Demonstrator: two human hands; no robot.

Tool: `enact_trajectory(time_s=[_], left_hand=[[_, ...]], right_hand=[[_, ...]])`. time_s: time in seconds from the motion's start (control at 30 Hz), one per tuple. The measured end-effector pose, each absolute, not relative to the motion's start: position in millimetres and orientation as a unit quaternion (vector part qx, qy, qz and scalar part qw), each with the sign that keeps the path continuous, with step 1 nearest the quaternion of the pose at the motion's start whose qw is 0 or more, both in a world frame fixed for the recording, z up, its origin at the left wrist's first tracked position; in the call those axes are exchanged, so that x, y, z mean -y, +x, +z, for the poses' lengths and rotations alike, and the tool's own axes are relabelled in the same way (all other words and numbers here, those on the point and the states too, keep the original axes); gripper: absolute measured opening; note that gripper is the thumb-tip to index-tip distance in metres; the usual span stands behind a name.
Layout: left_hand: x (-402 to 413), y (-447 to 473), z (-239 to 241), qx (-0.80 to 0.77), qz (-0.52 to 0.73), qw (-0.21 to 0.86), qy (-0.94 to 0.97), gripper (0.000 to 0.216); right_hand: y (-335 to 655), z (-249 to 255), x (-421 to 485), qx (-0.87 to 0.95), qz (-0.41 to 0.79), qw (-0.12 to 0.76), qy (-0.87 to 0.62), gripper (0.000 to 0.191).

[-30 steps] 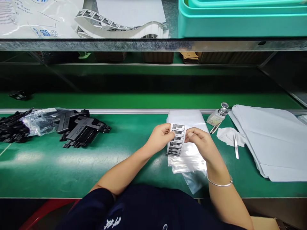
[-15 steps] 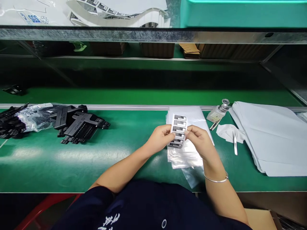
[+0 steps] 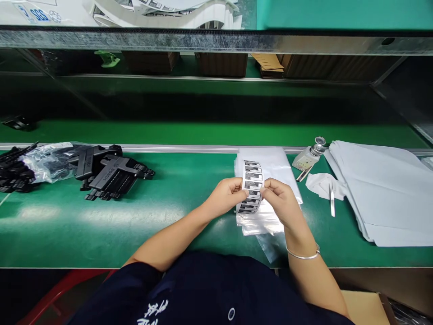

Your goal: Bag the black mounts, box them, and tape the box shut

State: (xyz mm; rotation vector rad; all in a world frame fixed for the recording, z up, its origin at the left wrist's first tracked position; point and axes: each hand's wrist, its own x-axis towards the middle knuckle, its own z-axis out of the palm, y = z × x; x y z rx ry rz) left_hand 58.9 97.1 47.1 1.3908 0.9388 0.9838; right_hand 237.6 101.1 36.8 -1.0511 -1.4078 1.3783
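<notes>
Between my two hands I hold a curved strip of printed labels (image 3: pixel 253 185), white with black blocks stacked in a column. My left hand (image 3: pixel 226 197) pinches its left edge, thumb on the front. On the opposite edge my right hand (image 3: pixel 280 198) is closed in a pinch, thumb also in front. Beneath the strip lies a stack of clear plastic bags (image 3: pixel 275 164) on the green table. The print on the labels is too small to read.
Black plastic parts (image 3: pixel 115 176) lie at left beside a clear bag (image 3: pixel 49 162). To the right are a small metal-capped bottle (image 3: pixel 307 158), tweezers (image 3: pixel 332 201) on a white scrap, and stacked white sheets (image 3: pixel 395 194). A metal shelf edge (image 3: pixel 209 43) crosses above.
The label strip has shifted between my fingers, and more labels show along it, with its upper end curving back. Both hands stay in nearly the same place. The view has tilted slightly downward.
</notes>
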Motion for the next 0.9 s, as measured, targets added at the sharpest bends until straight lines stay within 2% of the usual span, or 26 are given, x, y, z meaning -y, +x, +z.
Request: enact_trajectory(time_s=[0.33,0.6,0.9], left_hand=[[-104.1,53.7,51.1,-0.447,0.461,0.518,0.566,0.012],[-87.0,54.1,35.9,-0.396,0.405,0.592,0.573,0.021],[-99.2,50.5,41.3,-0.443,0.447,0.555,0.544,0.014]], right_hand=[[230.7,31.6,-90.6,0.578,0.572,0.408,-0.415,0.020],[231.1,30.1,-96.4,0.569,0.551,0.435,-0.428,0.019],[227.9,27.2,-85.1,0.581,0.580,0.397,-0.411,0.018]])
